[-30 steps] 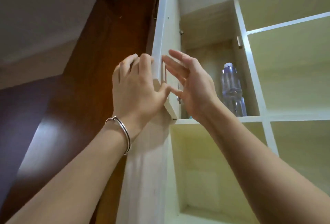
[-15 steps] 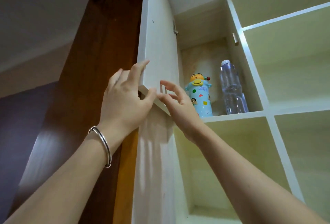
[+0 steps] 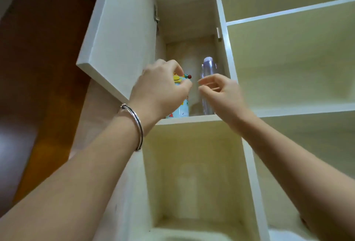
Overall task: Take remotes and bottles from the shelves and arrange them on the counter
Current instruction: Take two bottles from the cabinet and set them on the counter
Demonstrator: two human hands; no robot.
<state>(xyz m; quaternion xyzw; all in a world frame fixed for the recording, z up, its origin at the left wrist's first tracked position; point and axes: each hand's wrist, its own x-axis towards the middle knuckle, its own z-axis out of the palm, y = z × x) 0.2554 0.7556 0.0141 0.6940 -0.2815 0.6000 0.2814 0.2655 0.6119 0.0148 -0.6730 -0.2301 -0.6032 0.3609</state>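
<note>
Two bottles stand in the upper cupboard compartment whose door is swung open. A light-blue children's bottle [image 3: 181, 109] with a yellow cartoon lid is on the left. My left hand [image 3: 160, 91], with a silver bangle on the wrist, wraps around its upper part and hides most of it. A clear plastic water bottle [image 3: 207, 79] with a pale cap stands to the right. My right hand [image 3: 221, 92] hovers in front of the clear bottle, fingers curled and apart, with nothing in it.
The open white cupboard door [image 3: 119, 35] juts out on the left, level with my left hand. The shelf board [image 3: 192, 119] carries both bottles. Open cream compartments [image 3: 288, 64] lie to the right and below. A dark wooden panel [image 3: 38, 68] stands further left.
The door has swung fully open and both hands have left its edge. My left hand has reached in and closed around the blue bottle. My right hand has moved toward the clear bottle.
</note>
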